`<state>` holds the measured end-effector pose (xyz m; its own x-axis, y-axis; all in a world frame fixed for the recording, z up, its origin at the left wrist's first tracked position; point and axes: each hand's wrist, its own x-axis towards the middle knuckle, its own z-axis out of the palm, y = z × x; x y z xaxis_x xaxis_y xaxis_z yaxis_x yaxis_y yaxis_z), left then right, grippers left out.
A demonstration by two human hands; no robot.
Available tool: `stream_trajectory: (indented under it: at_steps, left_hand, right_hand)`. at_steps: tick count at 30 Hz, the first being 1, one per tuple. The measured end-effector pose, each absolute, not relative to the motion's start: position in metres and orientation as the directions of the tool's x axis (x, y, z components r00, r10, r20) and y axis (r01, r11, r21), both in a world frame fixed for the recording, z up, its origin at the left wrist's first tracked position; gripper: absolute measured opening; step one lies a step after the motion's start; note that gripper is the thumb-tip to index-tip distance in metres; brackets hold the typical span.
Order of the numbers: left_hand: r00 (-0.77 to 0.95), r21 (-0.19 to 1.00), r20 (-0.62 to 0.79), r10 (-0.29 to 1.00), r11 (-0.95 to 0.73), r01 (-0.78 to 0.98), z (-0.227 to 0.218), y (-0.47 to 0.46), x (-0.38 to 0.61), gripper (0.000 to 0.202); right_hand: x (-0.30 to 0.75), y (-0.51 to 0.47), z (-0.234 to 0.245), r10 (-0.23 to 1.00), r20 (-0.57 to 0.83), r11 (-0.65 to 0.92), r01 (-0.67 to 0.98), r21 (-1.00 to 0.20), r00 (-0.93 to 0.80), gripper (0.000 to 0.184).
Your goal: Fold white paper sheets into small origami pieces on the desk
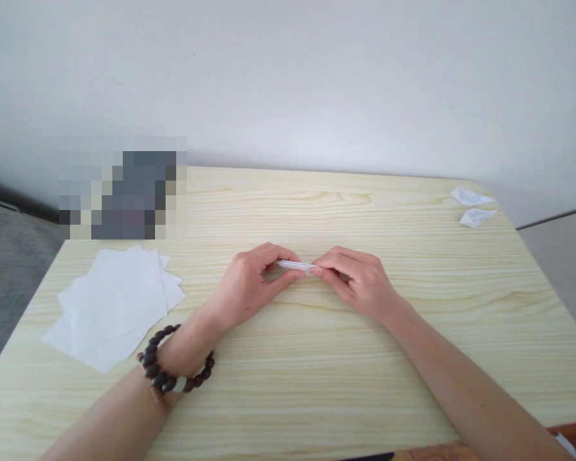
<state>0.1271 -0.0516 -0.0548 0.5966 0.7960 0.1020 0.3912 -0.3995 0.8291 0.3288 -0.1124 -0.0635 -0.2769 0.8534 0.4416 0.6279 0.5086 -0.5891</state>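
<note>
My left hand [252,278] and my right hand [358,278] meet over the middle of a pale wooden table [317,371]. Both pinch the same small folded piece of white paper [295,264], held flat and edge-on just above the tabletop. The left fingers curl round its left end; the right fingertips press its right end. A dark beaded bracelet [173,374] circles my left wrist.
A loose stack of white paper sheets [118,304] lies at the table's left. Two small folded white paper shapes [473,205] sit at the far right corner. A blurred-out patch covers something at the back left. A white wall stands behind the table.
</note>
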Motion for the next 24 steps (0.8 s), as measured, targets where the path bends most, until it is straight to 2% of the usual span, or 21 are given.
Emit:
stream_trajectory:
  at_steps: [8, 13, 24]
  left_hand:
    - [0.596, 0.871, 0.019, 0.803, -0.306, 0.385, -0.0527, -0.0512, 0.1265, 0.017]
    - [0.580, 0.901, -0.021, 0.814, -0.236, 0.363, -0.0479, -0.0490, 0.1263, 0.024]
    - [0.608, 0.874, 0.039, 0.793, -0.322, 0.363, -0.0481, -0.0478, 0.1261, 0.024]
  right_hand:
    - [0.3288, -0.1106, -0.0672, 0.871, 0.393, 0.479, 0.690, -0.542, -0.295, 0.020]
    - [0.3293, -0.1097, -0.0681, 0.883, 0.404, 0.441, 0.711, -0.547, -0.238, 0.023]
    - [0.3274, -0.1103, -0.0640, 0.885, 0.374, 0.452, 0.710, -0.540, -0.279, 0.024]
